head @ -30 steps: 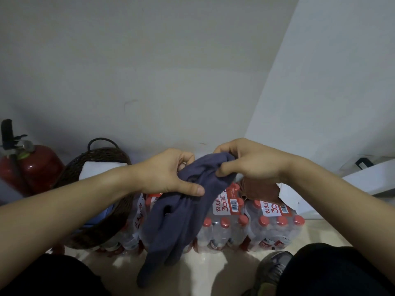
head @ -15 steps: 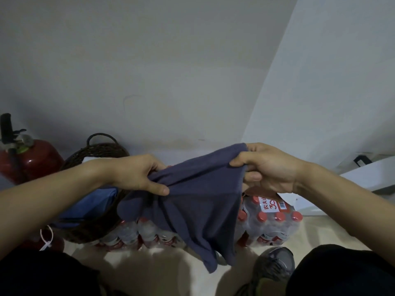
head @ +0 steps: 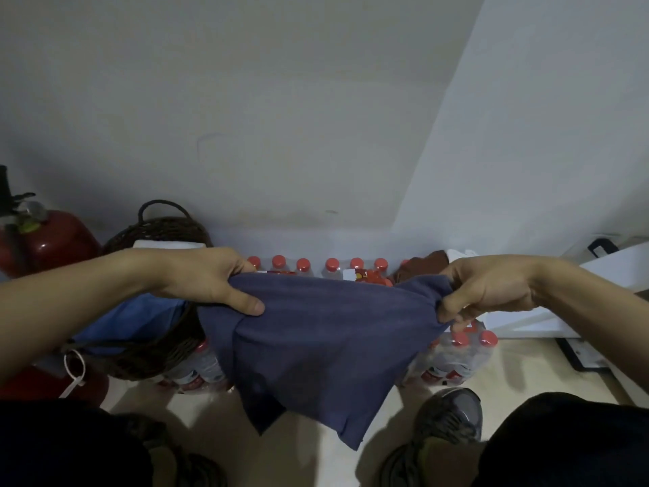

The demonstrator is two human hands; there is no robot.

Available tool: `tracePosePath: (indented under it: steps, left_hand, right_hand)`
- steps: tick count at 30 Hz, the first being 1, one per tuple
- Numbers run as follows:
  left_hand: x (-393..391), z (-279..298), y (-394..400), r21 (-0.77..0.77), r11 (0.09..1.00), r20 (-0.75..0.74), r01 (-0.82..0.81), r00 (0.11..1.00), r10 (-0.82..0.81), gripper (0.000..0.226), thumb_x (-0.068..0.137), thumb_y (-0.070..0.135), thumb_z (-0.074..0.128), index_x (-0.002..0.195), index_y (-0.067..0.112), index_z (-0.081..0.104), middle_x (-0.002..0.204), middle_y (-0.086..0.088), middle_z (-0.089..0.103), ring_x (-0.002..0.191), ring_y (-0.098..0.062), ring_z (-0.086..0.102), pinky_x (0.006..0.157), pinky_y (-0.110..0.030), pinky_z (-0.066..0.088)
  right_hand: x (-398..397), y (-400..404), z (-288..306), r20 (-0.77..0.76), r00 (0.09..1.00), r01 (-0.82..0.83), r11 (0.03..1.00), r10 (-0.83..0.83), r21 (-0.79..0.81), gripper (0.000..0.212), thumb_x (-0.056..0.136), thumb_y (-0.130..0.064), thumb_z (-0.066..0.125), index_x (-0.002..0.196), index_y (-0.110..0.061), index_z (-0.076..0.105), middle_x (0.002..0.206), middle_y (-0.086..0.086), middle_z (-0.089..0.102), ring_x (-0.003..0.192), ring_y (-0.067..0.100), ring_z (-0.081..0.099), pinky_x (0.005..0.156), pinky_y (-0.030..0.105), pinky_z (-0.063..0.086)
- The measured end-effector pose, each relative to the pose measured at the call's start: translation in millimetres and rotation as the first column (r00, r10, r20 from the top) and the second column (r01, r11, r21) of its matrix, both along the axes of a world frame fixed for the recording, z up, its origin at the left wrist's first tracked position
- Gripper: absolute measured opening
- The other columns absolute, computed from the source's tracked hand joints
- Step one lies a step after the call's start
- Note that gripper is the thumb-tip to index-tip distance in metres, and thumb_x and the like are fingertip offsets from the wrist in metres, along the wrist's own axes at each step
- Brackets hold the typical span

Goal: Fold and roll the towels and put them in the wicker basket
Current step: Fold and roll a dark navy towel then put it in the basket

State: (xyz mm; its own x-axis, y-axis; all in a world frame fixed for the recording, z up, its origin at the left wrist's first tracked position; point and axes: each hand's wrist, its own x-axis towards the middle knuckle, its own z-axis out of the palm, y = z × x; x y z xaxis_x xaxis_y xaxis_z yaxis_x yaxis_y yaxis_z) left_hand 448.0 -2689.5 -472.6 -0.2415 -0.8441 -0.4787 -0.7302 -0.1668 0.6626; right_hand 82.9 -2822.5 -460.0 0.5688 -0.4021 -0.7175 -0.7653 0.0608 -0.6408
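Note:
A dark blue towel (head: 316, 346) hangs spread out in the air between my hands. My left hand (head: 210, 279) grips its upper left corner and my right hand (head: 488, 290) grips its upper right corner, with the top edge pulled taut. The dark wicker basket (head: 165, 230) stands at the left behind my left forearm. It holds a light blue cloth (head: 140, 318) and a white item (head: 168, 244). A brown towel (head: 421, 268) lies on the bottle packs behind my right hand.
Shrink-wrapped packs of red-capped water bottles (head: 316, 265) stand on the floor along the wall, behind the towel. A red fire extinguisher (head: 45, 237) is at the far left. White boards (head: 604, 272) lean at the right. My shoes (head: 449, 423) are on the floor below.
My hands have moved apart sideways, opening the bunched dark blue towel into a flat spread sheet. The bottle caps behind it have come into sight.

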Motion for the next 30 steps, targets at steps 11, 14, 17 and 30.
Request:
tracePosePath:
  steps: [11, 14, 17, 30]
  left_hand:
    - [7, -46, -48, 0.028, 0.984, 0.177, -0.176, 0.97, 0.168, 0.026, 0.076, 0.032, 0.081, 0.087, 0.01, 0.073, 0.077, -0.002, 0.069, 0.069, -0.018, 0.063, 0.061, -0.028, 0.052]
    - [17, -73, -61, 0.1, 0.922, 0.083, -0.374, 0.927, 0.367, 0.027, 0.076, 0.025, 0.081, 0.095, 0.008, 0.073, 0.092, -0.008, 0.074, 0.085, -0.023, 0.069, 0.073, -0.031, 0.058]
    - [22, -103, -70, 0.122, 0.836, -0.02, -0.536, 0.84, 0.542, 0.02, 0.08, 0.014, 0.077, 0.093, 0.002, 0.068, 0.097, -0.016, 0.071, 0.088, -0.031, 0.067, 0.077, -0.04, 0.057]
    - [22, -189, -119, -0.004, 0.221, -0.409, -0.975, 0.203, 0.89, 0.022, 0.083, -0.003, 0.071, 0.1, 0.007, 0.061, 0.105, -0.022, 0.062, 0.1, -0.04, 0.063, 0.087, -0.044, 0.055]
  right_hand:
    - [19, -23, -76, 0.173, 0.899, 0.407, 0.913, -0.403, 0.015, 0.028, 0.081, 0.009, 0.067, 0.108, 0.002, 0.068, 0.103, 0.016, 0.074, 0.093, 0.03, 0.072, 0.082, 0.039, 0.058]
    - [39, -43, -104, 0.15, 0.847, 0.521, 0.853, -0.51, -0.039, 0.026, 0.082, 0.01, 0.064, 0.106, 0.0, 0.065, 0.094, 0.018, 0.071, 0.078, 0.029, 0.069, 0.072, 0.04, 0.059]
    - [64, -66, -130, 0.148, 0.764, 0.644, 0.756, -0.628, -0.115, 0.026, 0.081, 0.016, 0.056, 0.102, 0.003, 0.063, 0.095, 0.024, 0.064, 0.085, 0.037, 0.064, 0.078, 0.048, 0.056]
    - [108, -99, -204, 0.293, 0.744, 0.648, 0.544, -0.6, -0.533, 0.019, 0.088, -0.015, 0.069, 0.106, -0.009, 0.064, 0.094, 0.006, 0.062, 0.093, 0.029, 0.063, 0.082, 0.029, 0.048]
